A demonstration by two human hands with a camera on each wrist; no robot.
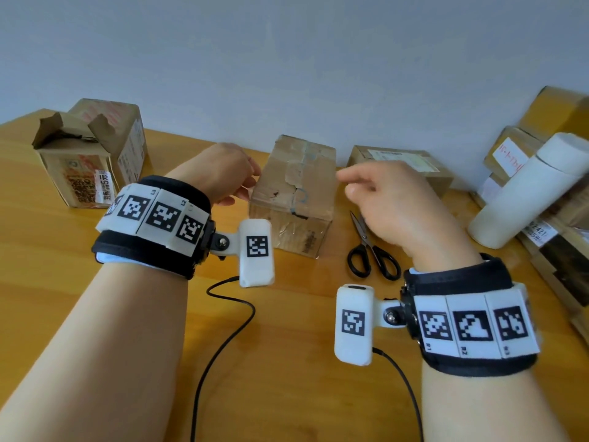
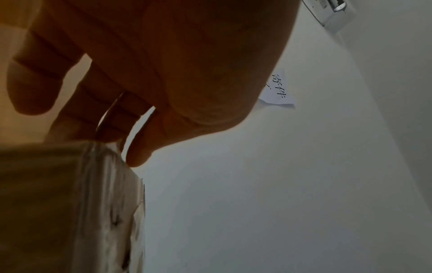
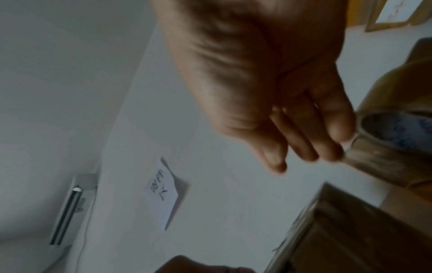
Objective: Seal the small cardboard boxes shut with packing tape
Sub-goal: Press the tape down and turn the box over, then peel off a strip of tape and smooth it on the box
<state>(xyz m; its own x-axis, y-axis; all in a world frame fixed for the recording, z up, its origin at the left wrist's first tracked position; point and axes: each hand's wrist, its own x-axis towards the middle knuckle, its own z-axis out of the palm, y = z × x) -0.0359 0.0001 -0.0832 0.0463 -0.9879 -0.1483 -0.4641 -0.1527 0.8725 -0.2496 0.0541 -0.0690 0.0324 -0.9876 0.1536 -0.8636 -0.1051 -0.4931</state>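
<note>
A small worn cardboard box, with old tape across its top, stands in the middle of the wooden table. My left hand rests against its upper left edge; in the left wrist view the straight fingers and thumb tip touch the box at that edge. My right hand hovers just right of the box with relaxed fingers and holds nothing. In the right wrist view its fingertips are close to a packing tape roll; the blur hides whether they touch. The hand hides the roll in the head view.
Black scissors lie right of the box. An opened box stands at the far left, a flat labelled box behind. A white cylinder leans on stacked boxes at the right. Cables trail from the wrists.
</note>
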